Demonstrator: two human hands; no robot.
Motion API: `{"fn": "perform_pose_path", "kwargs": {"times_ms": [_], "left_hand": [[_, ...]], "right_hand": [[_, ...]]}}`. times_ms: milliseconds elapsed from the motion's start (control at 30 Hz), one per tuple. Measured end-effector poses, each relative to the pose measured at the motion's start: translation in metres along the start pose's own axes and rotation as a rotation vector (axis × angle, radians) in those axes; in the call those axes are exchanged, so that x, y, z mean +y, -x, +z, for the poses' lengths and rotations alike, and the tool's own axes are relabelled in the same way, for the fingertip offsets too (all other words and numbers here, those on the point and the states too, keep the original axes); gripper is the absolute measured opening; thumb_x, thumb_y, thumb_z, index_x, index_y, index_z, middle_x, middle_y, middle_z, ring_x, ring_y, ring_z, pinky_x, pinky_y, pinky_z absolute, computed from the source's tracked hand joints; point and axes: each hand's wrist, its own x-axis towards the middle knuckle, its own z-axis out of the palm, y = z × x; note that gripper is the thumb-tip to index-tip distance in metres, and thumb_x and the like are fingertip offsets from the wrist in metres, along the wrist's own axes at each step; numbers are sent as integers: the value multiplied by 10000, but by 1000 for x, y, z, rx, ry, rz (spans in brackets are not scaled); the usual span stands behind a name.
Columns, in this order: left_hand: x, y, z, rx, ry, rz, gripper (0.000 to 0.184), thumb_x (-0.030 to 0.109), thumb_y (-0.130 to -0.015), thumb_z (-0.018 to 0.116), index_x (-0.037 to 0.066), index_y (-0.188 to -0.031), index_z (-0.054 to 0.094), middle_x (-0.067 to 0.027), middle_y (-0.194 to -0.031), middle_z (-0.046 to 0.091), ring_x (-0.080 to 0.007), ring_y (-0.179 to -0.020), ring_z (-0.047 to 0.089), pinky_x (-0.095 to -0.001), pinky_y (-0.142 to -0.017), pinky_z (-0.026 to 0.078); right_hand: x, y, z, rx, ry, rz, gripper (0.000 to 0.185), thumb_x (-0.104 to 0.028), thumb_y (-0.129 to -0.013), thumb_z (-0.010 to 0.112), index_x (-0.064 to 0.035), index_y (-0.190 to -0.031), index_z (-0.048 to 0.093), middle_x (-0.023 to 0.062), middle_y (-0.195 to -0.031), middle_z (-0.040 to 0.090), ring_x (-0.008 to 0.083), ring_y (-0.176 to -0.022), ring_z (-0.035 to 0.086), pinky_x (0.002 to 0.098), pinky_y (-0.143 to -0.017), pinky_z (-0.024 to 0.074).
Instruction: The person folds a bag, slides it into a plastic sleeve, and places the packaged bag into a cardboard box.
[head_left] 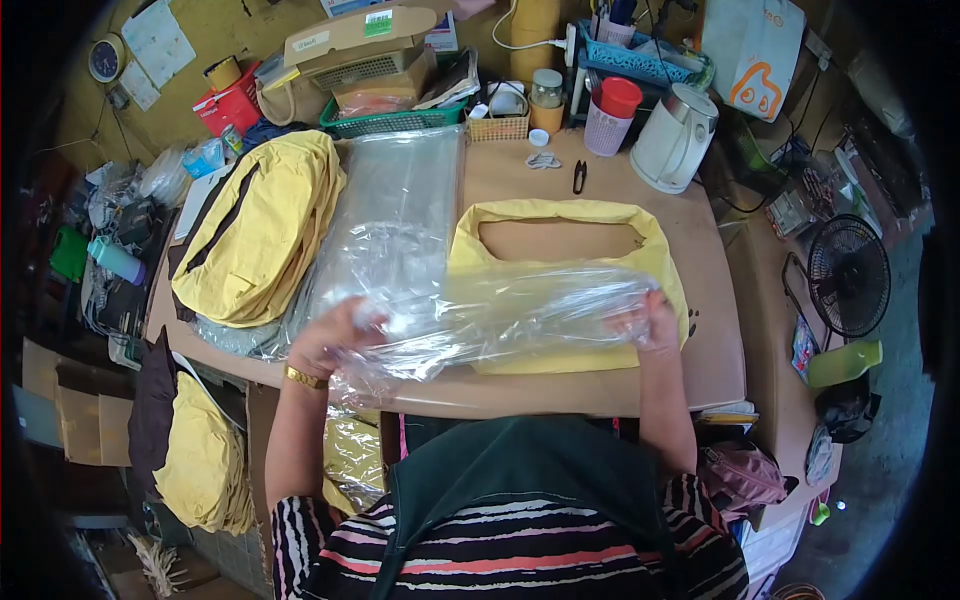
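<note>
A clear plastic bag (520,312) is stretched sideways between my two hands above the near part of the table. My left hand (338,338), with a gold watch or bracelet at the wrist, is closed on its left end, where the plastic is bunched. My right hand (655,322) grips the right end, the fingers partly behind the film. Under the bag lies a yellow cloth item (560,212) with a wide oval opening, partly covered by the plastic. A stack of flat clear plastic bags (405,190) lies beyond my left hand.
Folded yellow cloth items (262,225) are piled at the table's left. Toward the back are thread snips (580,177), a white kettle (675,138), a pink cup (607,130) and a green basket (395,121). More yellow cloth (203,455) hangs lower left; a black fan (848,272) stands right.
</note>
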Motion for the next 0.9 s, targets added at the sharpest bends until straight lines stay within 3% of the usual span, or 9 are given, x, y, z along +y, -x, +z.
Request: {"fn": "perform_pose_path", "kwargs": {"times_ms": [100,267,400,467,533,600,667,800,900], "left_hand": [[-1,-2,-2,-104,-541,-321,277,216,-786,794,25,-956,688,-1,-742,633,-92,-691,573,-258,-692,475],[3,4,-39,-32,-321,-144,302,290,-842,736,-3,-844,664,-13,-632,622,-127,-586,562,-317,-700,492],[10,15,-48,-385,-139,-51,367,282,-800,776,-38,-936,657,-161,-978,672,-272,-872,632,-393,-862,482],[39,2,4,-465,-1191,-63,374,198,-833,741,-31,-1099,613,-183,-1221,590,-284,-1079,568,-397,-975,414],[48,-1,6,-187,-1269,271,426,99,-891,645,6,-1280,498,-158,-1337,519,-256,-1179,520,-395,-1025,372],[69,8,36,413,-1008,177,408,183,-969,535,25,-1337,460,-142,-1349,508,-274,-1162,548,-402,-1013,436],[66,5,-12,389,-209,498,405,257,-1006,441,45,-1350,457,-133,-1351,500,-319,-1189,543,-454,-1000,474],[-62,-58,63,509,138,556,368,292,-1019,395,35,-1262,497,-167,-1324,517,-424,-1221,516,-540,-1026,438],[-173,-98,48,513,-598,256,479,361,-1013,395,-22,-1285,481,-226,-1298,522,-363,-1230,508,-579,-1068,334]], "right_hand": [[-8,-3,9,73,7,-87,310,-303,-932,615,0,-997,616,153,-792,658,302,-690,654,425,-659,524],[-18,20,8,36,-39,183,430,-278,-778,752,44,-1024,607,130,-838,658,266,-766,676,412,-715,548],[-51,26,-28,129,303,222,610,-234,-585,816,74,-1064,595,121,-882,660,210,-757,656,359,-686,535],[-81,20,-47,139,495,98,711,-248,-546,826,78,-1124,572,126,-947,654,204,-795,649,342,-719,535],[-110,3,-22,115,495,-42,767,-299,-610,816,74,-1214,524,144,-1062,625,217,-916,639,336,-817,530],[-110,-34,50,95,356,-229,740,-344,-764,758,65,-1305,463,167,-1194,572,224,-1064,605,331,-933,502],[-100,-62,55,376,651,-331,574,-265,-926,609,64,-1356,417,187,-1296,519,231,-1199,533,347,-1029,436],[38,-52,33,297,1362,-134,514,-153,-920,582,-71,-1406,437,176,-1452,418,295,-1403,326,428,-1148,263],[95,-43,49,91,1791,168,589,-290,-952,547,-103,-1473,348,152,-1547,290,299,-1454,219,588,-1161,104]]}}
